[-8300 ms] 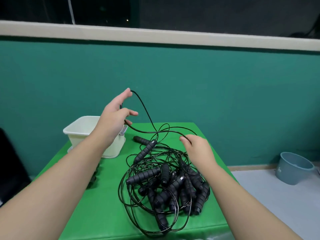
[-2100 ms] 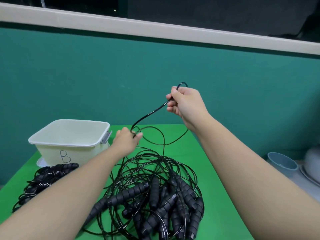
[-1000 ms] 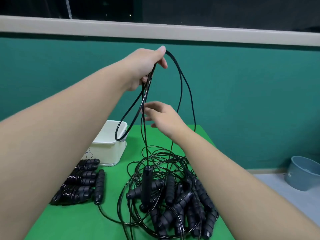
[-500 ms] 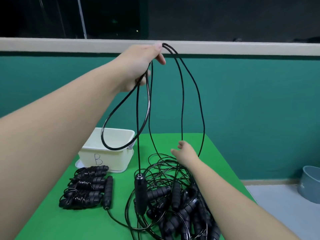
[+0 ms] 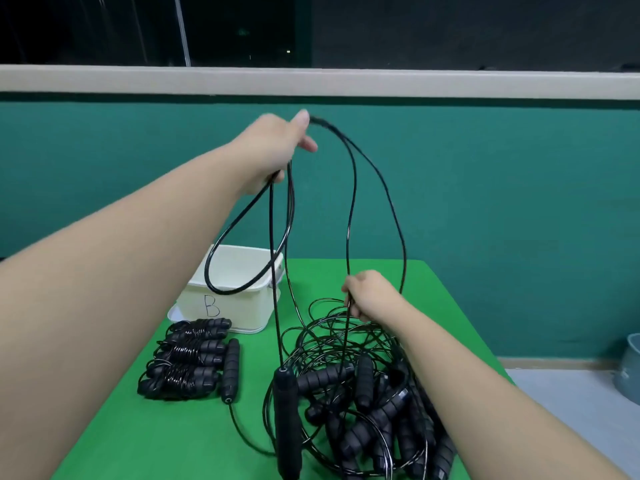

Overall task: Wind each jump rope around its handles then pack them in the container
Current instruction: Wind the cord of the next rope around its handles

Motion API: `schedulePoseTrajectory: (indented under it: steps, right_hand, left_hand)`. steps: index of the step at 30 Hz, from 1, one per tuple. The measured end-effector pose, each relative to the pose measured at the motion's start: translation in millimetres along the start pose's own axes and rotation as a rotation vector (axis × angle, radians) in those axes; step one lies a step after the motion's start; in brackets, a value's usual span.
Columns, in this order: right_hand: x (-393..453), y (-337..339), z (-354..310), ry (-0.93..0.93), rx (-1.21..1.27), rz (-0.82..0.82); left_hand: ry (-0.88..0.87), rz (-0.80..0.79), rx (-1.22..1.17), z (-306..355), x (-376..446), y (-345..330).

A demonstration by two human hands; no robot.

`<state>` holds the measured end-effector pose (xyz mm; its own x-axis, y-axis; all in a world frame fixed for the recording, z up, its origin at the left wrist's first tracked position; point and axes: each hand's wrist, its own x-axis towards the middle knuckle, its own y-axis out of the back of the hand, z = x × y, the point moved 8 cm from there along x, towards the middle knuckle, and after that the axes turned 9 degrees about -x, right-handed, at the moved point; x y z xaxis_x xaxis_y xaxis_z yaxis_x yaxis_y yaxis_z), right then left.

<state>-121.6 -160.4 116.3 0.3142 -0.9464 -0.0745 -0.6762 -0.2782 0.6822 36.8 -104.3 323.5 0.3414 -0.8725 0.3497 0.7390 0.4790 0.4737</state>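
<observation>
My left hand is raised high and grips several loops of a black jump rope cord. One black handle of that rope dangles from it above the table. My right hand is low over the tangled pile of jump ropes and pinches a strand of the same cord. Three wound ropes lie side by side at the left, with a loose handle beside them. The cream container marked "B" stands behind them and looks to hold nothing.
Everything sits on a green table against a teal wall. A grey bucket stands on the floor at the right. The table's right edge runs close to the pile.
My right hand has come down from near my left hand to just above the pile and taken hold of a strand. My left hand stays raised with the loops.
</observation>
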Motion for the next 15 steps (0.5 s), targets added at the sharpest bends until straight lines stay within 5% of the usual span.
schedulePoseTrajectory:
  steps: [7,15]
  right_hand:
    - [-20,54,-47,0.08,0.521,0.124]
    - [-19,79,-65,0.227,0.523,0.233]
  left_hand:
    - [0.164,-0.199,0.143,-76,18,-39]
    - [0.071,-0.384,-0.043,-77,-22,-78]
